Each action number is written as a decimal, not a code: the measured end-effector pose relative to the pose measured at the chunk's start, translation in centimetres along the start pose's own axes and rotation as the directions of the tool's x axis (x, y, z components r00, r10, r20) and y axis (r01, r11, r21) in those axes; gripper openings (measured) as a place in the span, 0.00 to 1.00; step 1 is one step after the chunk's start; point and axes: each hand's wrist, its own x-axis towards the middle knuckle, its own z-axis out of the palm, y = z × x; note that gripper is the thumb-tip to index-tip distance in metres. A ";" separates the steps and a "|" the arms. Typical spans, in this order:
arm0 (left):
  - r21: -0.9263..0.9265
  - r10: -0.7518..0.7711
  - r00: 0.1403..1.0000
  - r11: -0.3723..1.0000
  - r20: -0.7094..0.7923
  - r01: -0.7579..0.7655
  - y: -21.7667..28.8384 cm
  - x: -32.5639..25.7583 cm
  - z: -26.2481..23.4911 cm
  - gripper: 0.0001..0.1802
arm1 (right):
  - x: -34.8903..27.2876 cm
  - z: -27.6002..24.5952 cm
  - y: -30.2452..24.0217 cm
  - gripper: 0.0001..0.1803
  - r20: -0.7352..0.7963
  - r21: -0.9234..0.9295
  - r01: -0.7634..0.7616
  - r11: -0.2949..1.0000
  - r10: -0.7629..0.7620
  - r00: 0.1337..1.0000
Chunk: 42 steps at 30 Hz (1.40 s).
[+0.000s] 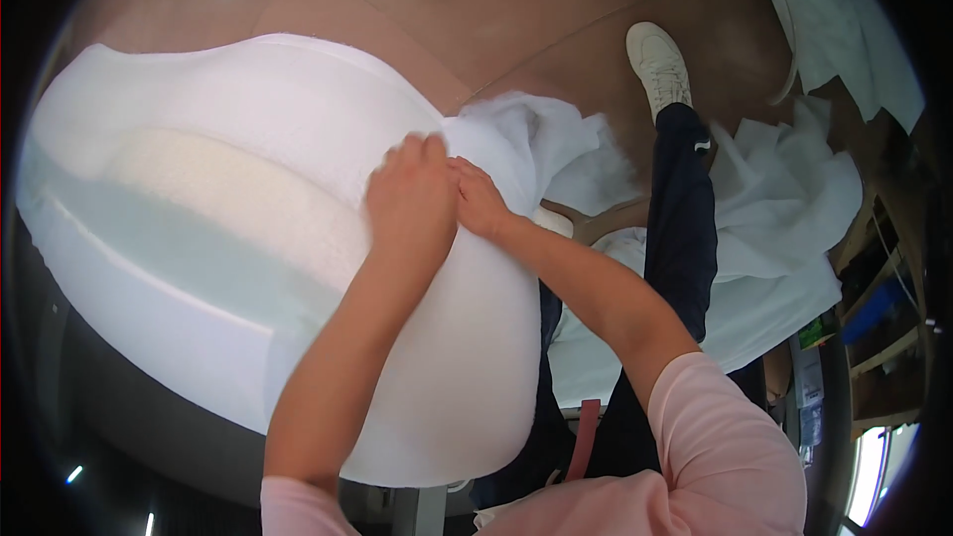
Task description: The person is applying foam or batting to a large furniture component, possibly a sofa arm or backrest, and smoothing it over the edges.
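A large, curved, white padded piece (447, 377) spreads across the left and middle of the view, with a cream fuzzy band (218, 184) and a pale blue-green strip (179, 248) along it. My left hand (412, 189) is closed at the far edge of the piece, its fingers curled over the white padding. Close against it, my right hand (481, 201) pinches the same padding from the right. The left hand is slightly blurred, and the right fingertips are partly hidden behind it. Just beyond the hands, a loose, crumpled flap of white wadding (536, 139) hangs from the edge.
More white wadding (784, 189) is heaped on the right, and white sheets (834, 20) lie at the far right. My leg in dark trousers (680, 218) stretches forward to a white shoe (657, 65) on the brown floor (417, 0). A wooden shelf (888, 337) stands at the right edge.
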 end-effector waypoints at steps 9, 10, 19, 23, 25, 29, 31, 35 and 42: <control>0.566 -0.182 0.911 0.822 0.370 -0.066 -6.9 5.6 16.1 0.11 | 3.7 0.9 -1.7 0.39 0.321 -0.175 -0.231 0.957 0.278 0.905; 0.560 -0.179 0.906 0.825 0.383 -0.074 -6.1 5.4 15.6 0.11 | 3.5 0.4 -1.6 0.40 0.352 -0.194 -0.233 0.953 0.289 0.890; 0.523 -0.035 0.818 0.784 0.574 -0.334 -7.5 4.2 12.4 0.07 | 3.8 1.4 -1.0 0.34 0.409 -0.244 -0.180 0.953 0.269 0.872; 0.338 0.159 0.708 0.794 0.688 -0.506 -8.2 1.6 5.0 0.09 | 5.6 1.0 -1.1 0.30 0.427 -0.292 -0.189 0.937 0.305 0.851; 0.369 0.096 0.763 0.833 0.639 -0.413 -7.0 1.2 2.9 0.08 | 5.5 1.4 -0.4 0.27 0.365 -0.352 -0.213 0.911 0.344 0.865; 0.535 0.027 0.960 0.826 0.279 -0.178 -8.5 -1.0 4.8 0.09 | 4.2 0.2 -0.3 0.27 0.317 -0.069 -0.259 0.964 0.267 0.910; 0.559 0.085 0.960 0.797 0.268 -0.227 -7.9 -1.0 5.3 0.10 | 1.5 -1.5 1.2 0.29 -0.123 0.348 -0.258 0.901 0.317 0.940; 0.326 0.193 0.956 0.909 0.219 -0.259 -5.1 -1.7 5.5 0.13 | -4.7 -1.8 5.4 0.31 0.010 0.051 -0.546 0.836 0.546 0.837; 0.523 0.158 0.955 0.808 0.252 -0.271 -7.0 -1.4 6.5 0.05 | -3.0 -2.5 -0.2 0.31 -0.137 -0.169 -0.489 0.856 0.471 0.872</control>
